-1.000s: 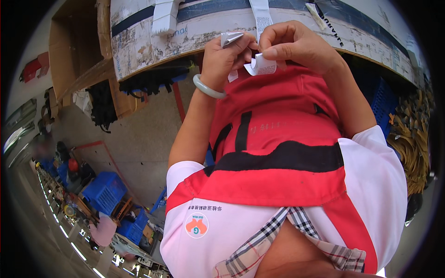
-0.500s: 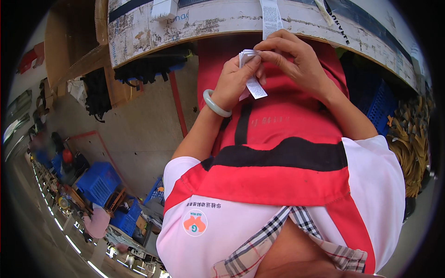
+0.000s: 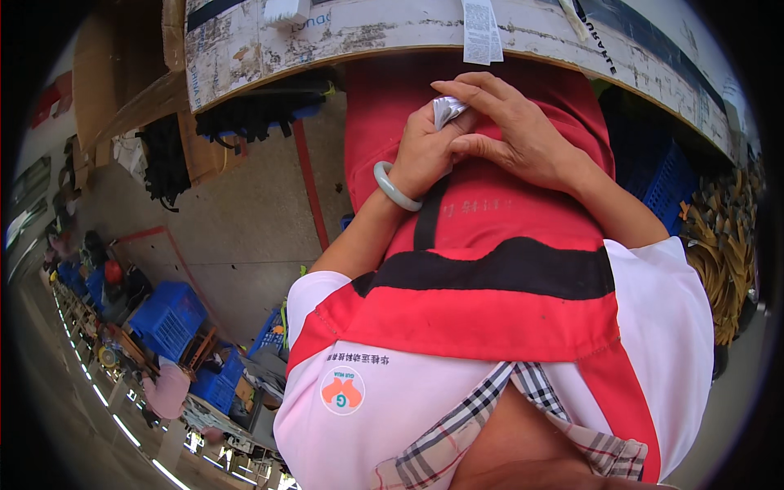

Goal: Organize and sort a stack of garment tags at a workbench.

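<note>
Right hand has dropped lower over left hand since the earlier frame. Left: fingers curled around white label stack, before red apron, near table front edge. Right: loosely bent; cannot tell if gripping. White strips overhang that edge.

White flat table before the person, bearing a white blocky stack at left and, right of it, a white flat paper strip overhanging the near edge. Left of the table, a brown boxy cardboard carton; below the table's right part, a blue latticed plastic crate. White folded paper labels in the left hand, right hand adjoining.
</note>
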Tool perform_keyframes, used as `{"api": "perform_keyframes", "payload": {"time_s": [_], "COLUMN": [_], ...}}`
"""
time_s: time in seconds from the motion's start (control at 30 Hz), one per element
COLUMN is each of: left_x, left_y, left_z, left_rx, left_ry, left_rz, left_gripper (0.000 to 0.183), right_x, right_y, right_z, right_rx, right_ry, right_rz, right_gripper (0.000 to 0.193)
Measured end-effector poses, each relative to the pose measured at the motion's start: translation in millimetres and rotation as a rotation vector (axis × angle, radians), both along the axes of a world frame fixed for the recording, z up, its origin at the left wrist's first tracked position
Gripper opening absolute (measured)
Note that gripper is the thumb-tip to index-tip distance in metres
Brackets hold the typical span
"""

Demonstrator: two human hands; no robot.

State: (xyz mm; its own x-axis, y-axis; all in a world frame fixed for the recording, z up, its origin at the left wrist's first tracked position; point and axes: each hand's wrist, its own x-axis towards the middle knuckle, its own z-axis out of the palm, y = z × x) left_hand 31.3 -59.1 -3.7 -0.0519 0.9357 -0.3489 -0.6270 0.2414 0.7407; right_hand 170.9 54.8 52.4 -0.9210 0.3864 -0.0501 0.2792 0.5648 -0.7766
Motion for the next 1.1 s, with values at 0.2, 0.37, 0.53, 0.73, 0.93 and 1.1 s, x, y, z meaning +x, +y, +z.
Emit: {"api": "perform_keyframes", "payload": {"time_s": [0.2, 0.37, 0.53, 0.73, 0.93, 1.1], "left_x": [1, 0, -1, 0, 4, 3], "left_y": [0, -1, 1, 3, 4, 5], "left_z": [-7, -9, -10, 12, 14, 4], "left_rx": [0.014, 0.023, 0.055, -0.076, 0.012, -0.024], "left_ry": [-0.026, -0.025, 0.031, -0.052, 0.025, -0.022], "left_rz": [-0.013, -0.054, -0.067, -0.13, -0.179, -0.24], "left_gripper": [0.025, 0.024, 0.018, 0.013, 0.017, 0.018], "right_x": [2, 3, 3, 2, 3, 4], "right_y": [0, 1, 2, 26, 34, 24], "right_z": [-4, -2, 1, 6, -1, -18], "right_rx": [0.034, 0.034, 0.035, -0.163, -0.609, -0.589], "right_ry": [-0.016, -0.056, -0.107, 0.034, 0.004, 0.112], "right_rz": [0.03, 0.051, 0.073, -0.013, -0.079, -0.186], "right_gripper": [0.064, 0.065, 0.068, 0.039, 0.016, 0.014]}}
